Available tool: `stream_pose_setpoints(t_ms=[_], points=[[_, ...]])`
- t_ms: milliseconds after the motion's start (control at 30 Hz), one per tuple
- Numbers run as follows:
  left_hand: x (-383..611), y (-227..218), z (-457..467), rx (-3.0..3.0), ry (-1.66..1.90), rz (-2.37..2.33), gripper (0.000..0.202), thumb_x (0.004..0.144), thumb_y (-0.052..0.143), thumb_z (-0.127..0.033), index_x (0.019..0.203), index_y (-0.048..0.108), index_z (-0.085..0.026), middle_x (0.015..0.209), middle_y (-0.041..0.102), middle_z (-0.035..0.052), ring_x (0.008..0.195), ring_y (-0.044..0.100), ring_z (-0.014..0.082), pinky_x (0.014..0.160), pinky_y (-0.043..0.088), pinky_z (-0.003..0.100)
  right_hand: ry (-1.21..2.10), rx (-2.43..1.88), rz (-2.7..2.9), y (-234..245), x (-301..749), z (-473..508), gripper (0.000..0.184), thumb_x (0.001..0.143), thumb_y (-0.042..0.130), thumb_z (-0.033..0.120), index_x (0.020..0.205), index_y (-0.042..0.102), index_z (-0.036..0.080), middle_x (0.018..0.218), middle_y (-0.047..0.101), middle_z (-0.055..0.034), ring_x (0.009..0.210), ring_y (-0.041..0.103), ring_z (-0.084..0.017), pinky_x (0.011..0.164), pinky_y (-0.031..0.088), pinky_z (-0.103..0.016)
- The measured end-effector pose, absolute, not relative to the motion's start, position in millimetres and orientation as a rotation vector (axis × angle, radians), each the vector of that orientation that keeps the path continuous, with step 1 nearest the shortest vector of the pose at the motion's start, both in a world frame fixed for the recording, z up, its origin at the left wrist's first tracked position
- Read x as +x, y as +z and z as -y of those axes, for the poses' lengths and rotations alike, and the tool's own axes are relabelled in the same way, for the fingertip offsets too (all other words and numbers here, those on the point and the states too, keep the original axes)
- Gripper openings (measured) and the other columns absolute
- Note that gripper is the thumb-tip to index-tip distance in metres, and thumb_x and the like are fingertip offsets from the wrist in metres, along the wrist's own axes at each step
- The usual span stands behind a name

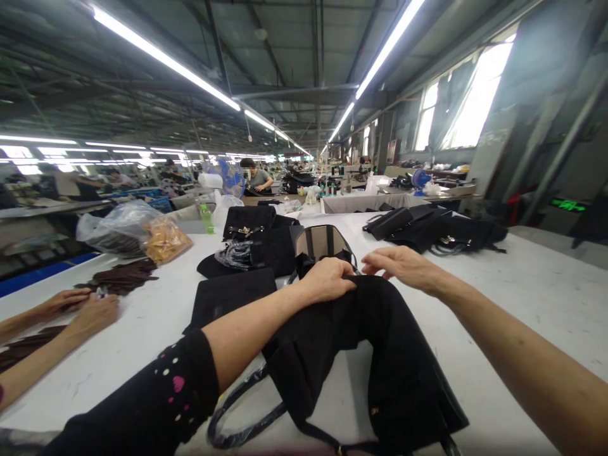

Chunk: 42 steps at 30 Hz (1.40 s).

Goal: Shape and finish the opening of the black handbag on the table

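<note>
A black handbag (380, 354) lies on the white table (522, 285) right in front of me, its plastic-wrapped strap (237, 421) curling toward the near edge. My left hand (327, 278) is closed on the bag's top edge. My right hand (403, 265) hovers just to the right of it, fingers bent and pinched at the same edge. Behind my hands stands an open black bag with a beige lining (325, 244).
A co-worker's two hands (80, 307) rest at the left on brown leather pieces (123, 275). Clear plastic sacks (137, 234) sit behind them. More black bags (251, 244) lie in the middle and at the back right (427, 228). A green bottle (206, 218) stands far back.
</note>
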<state>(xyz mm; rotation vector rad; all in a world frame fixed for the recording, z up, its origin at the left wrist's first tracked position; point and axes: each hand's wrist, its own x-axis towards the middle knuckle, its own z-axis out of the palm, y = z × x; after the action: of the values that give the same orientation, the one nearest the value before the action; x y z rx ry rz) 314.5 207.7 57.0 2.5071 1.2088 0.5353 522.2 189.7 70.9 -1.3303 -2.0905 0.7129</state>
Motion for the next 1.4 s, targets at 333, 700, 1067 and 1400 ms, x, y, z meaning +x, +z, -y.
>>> stream_pose_setpoints(t_ms=[333, 700, 1067, 1400], points=[[317, 57, -203, 2.546, 0.517, -1.136, 0.017, 0.072, 0.060, -0.030, 0.079, 0.070, -0.018, 0.073, 0.067, 0.0008, 0.070, 0.056, 0.0154, 0.060, 0.038, 0.023, 0.051, -1.608, 2.401, 72, 520, -169, 0.017, 0.078, 0.060, 0.032, 0.078, 0.072, 0.022, 0.076, 0.071, -0.0031, 0.076, 0.062, -0.020, 0.065, 0.039, -0.028], [286, 76, -209, 2.001, 0.390, -0.957, 0.047, 0.069, 0.070, -0.053, 0.097, 0.067, -0.015, 0.090, 0.071, 0.0064, 0.081, 0.064, 0.0190, 0.065, 0.047, 0.025, 0.326, -1.598, 2.294, 64, 531, -172, 0.022, 0.080, 0.056, 0.037, 0.078, 0.071, 0.022, 0.070, 0.068, 0.0002, 0.068, 0.059, -0.017, 0.060, 0.038, -0.028], [222, 56, -173, 1.571, 0.551, -1.061, 0.066, 0.080, 0.049, -0.068, 0.106, 0.065, -0.010, 0.107, 0.068, 0.0148, 0.090, 0.063, 0.0215, 0.073, 0.047, 0.030, 0.347, -1.475, 2.223, 69, 514, -174, 0.034, 0.080, 0.060, 0.045, 0.106, 0.071, 0.026, 0.088, 0.073, 0.0010, 0.081, 0.065, -0.018, 0.072, 0.044, -0.027], [225, 38, -146, 1.588, 0.570, -1.014, 0.050, 0.081, 0.053, -0.063, 0.078, 0.064, -0.014, 0.069, 0.060, -0.0010, 0.062, 0.047, 0.0110, 0.058, 0.032, 0.022, 0.002, -1.197, 2.622, 68, 477, -194, 0.023, 0.087, 0.051, 0.028, 0.089, 0.073, 0.022, 0.088, 0.073, -0.0041, 0.085, 0.065, -0.022, 0.076, 0.043, -0.029]])
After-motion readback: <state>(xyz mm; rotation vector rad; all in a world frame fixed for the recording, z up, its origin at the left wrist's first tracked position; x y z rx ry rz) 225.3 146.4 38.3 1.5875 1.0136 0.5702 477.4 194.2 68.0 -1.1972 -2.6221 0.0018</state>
